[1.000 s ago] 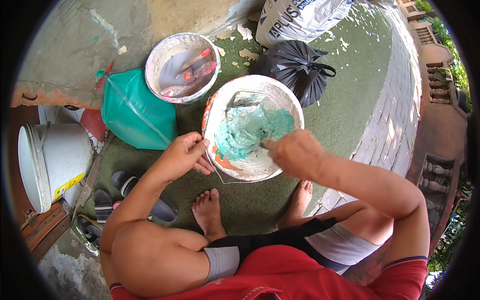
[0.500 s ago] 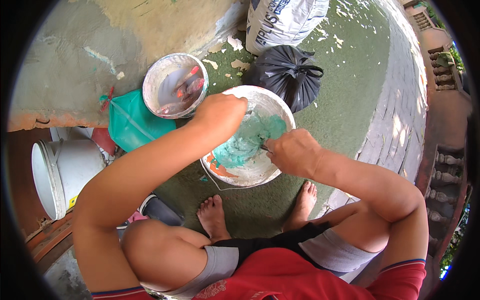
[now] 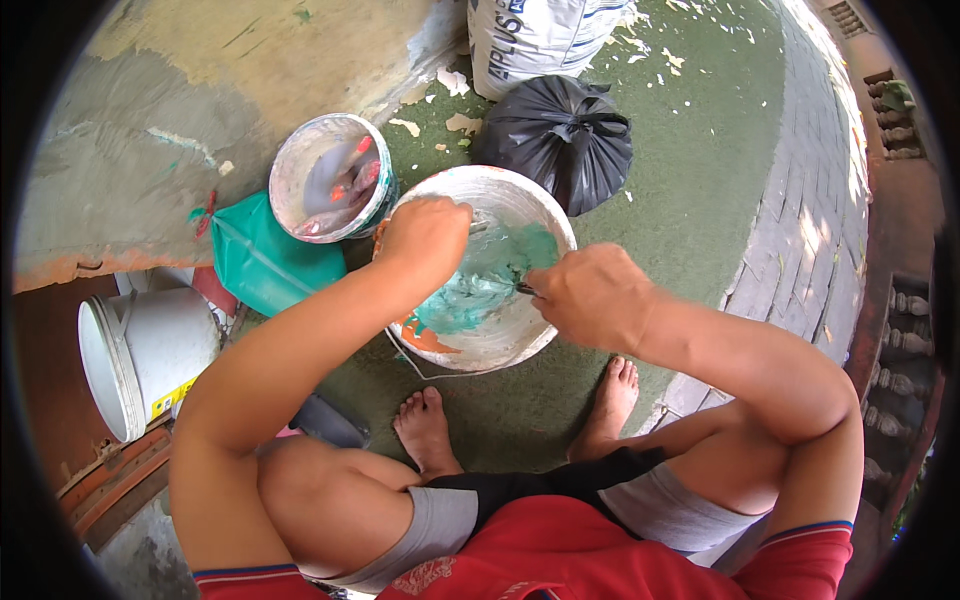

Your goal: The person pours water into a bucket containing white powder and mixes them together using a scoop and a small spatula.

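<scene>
A white bucket stands on the ground in front of my bare feet, its inside smeared with wet green paste. Over its left side, my left hand is closed, knuckles up. A greyish edge shows beside those fingers, but what they hold is mostly hidden. At the right side of the bucket, my right hand is closed around a thin tool with a dark end, which points into the paste. The tool's kind cannot be made out.
Behind the bucket sit a tied black plastic bag and a white sack. Left of it are a smaller bucket with murky liquid and red-marked items, a green plastic bag and a tipped white pail. A wall rises beyond.
The view has shifted slightly, so the buckets and bags sit a little further left. Both hands stay closed at the bucket, and the paste inside is spread somewhat differently.
</scene>
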Demonstrator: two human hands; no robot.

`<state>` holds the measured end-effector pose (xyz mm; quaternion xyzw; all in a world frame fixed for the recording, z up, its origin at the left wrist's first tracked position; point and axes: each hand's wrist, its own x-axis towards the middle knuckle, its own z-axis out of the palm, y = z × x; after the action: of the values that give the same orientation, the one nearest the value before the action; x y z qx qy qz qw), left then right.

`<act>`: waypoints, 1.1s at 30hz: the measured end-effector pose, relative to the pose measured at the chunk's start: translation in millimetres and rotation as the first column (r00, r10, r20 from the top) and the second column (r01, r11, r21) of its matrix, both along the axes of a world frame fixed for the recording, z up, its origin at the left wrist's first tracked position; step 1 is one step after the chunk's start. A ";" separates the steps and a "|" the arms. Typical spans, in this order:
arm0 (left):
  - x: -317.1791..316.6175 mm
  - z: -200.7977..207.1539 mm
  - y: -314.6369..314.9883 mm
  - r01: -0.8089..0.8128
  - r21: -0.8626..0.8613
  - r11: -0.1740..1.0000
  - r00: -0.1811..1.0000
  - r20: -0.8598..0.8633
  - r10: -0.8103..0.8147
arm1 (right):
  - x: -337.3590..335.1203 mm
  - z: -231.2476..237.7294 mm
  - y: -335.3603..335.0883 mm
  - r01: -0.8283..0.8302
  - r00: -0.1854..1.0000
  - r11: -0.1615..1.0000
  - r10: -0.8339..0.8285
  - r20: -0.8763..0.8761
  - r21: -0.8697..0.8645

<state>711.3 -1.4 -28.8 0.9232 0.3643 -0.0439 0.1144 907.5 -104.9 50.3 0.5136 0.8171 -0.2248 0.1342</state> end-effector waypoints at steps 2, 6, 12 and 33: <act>-8.4 2.7 -8.2 -0.003 0.053 0.999 0.999 0.039 0.001 | -0.7 8.5 5.9 -0.036 0.999 0.997 0.036 -0.001 0.064; -0.4 5.9 0.9 0.059 0.052 0.997 0.998 -0.025 -0.057 | -5.2 6.6 25.6 -0.120 0.989 0.977 0.103 0.103 0.175; 0.1 2.7 16.4 0.102 0.016 0.995 0.994 -0.044 -0.101 | -12.0 -28.5 33.6 -0.219 0.969 0.958 0.192 0.153 0.187; -11.2 6.8 8.7 0.026 -0.045 0.999 0.996 -0.080 -0.030 | -19.6 -12.6 28.6 -0.349 0.918 0.920 0.297 0.264 0.177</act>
<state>700.1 7.3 -22.0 0.9228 0.3547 -0.0910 0.1193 887.9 -76.3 37.7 0.4052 0.8894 -0.0459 0.2066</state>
